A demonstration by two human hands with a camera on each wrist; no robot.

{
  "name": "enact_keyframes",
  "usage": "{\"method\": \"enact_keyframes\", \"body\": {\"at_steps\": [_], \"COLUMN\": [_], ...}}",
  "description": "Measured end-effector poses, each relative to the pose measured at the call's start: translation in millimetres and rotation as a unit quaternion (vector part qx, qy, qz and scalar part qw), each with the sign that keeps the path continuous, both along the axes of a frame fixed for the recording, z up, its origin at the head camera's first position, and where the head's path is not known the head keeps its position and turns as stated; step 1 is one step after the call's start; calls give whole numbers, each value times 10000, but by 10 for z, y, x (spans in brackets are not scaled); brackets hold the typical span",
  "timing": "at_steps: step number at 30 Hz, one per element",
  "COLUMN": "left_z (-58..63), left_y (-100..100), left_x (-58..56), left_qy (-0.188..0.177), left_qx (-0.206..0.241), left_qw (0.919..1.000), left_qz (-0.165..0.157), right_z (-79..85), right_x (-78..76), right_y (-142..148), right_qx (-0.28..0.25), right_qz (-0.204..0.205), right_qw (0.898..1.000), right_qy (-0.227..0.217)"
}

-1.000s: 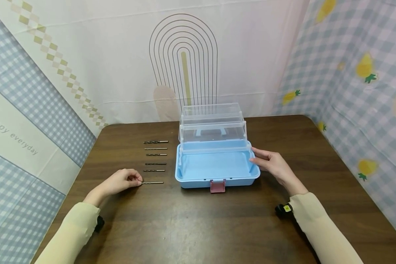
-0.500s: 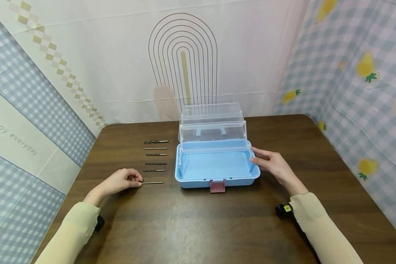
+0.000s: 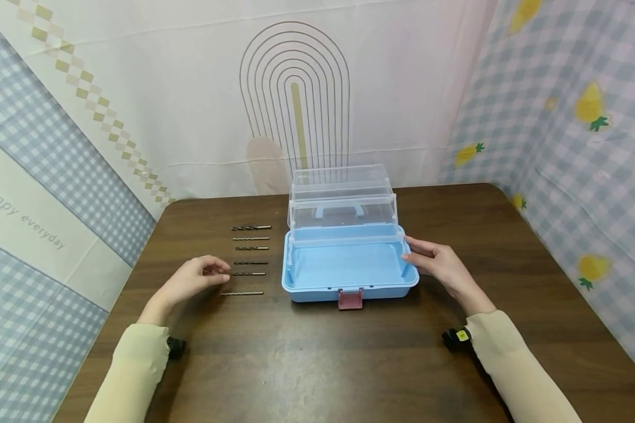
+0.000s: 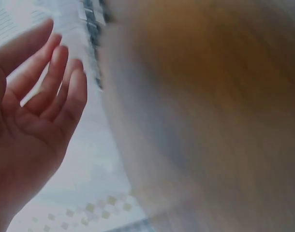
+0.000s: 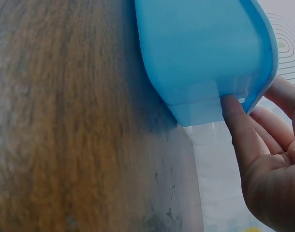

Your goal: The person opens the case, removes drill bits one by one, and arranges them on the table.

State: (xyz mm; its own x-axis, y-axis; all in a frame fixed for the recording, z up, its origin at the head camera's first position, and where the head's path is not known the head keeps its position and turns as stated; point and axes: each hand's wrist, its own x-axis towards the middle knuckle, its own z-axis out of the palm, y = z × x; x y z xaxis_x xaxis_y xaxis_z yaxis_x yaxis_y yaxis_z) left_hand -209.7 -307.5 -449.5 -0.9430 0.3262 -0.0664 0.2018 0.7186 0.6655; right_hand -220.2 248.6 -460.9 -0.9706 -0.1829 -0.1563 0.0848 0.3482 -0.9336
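Note:
Several metal drill bits lie in a column on the table, all pointing left to right. My left hand (image 3: pixel 198 276) is just left of the second-nearest drill bit (image 3: pixel 250 274), with nothing held; in the left wrist view its fingers (image 4: pixel 55 79) are loosely bent and apart from the thumb. The nearest drill bit (image 3: pixel 243 293) lies below the fingertips, free of them. A blue toolbox (image 3: pixel 349 264) stands with its clear trays and lid raised behind it. My right hand (image 3: pixel 439 264) holds its right end by the rim, the thumb (image 5: pixel 234 113) on the wall in the right wrist view.
A pink latch (image 3: pixel 350 298) hangs from the toolbox's front. The brown table (image 3: pixel 317 364) ends at a printed curtain (image 3: pixel 201 106) at the back. Checked cloth (image 3: pixel 587 194) hangs on the right.
My left hand has let go of the nearest drill bit and moved up and back toward the second one. The right hand stays on the toolbox.

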Motion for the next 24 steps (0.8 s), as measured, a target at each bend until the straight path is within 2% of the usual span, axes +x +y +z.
{"method": "enact_keyframes", "body": {"at_steps": [4,8,11,16,20,24], "left_z": [51,52,24,-16,-25,-57], "left_y": [263,582,802,1056,1156,1149], "left_x": [-75,-118,-142,-175,-171,-166], "left_qy": [586,952,1003,880,800,854], "left_qx": [287,777,1115,1341,1411,1361], "left_qw": [9969,9897,9855,9836,9831,9826], "left_qz": [439,736,788,824,854,934], "right_z": [-13,-33,-59,-89,-107,-123], "right_x": [-3,-7,17,64,89,98], "right_y": [-3,-13,-9,19,34,42], "right_qx": [-77,-115,-73,5,-31,223], "right_qz": [-28,-34,-83,-200,-194,-75], "right_qw": [10000,9999,9999,9998,9997,9991], "right_qy": [22,46,38,39,120,340]}}
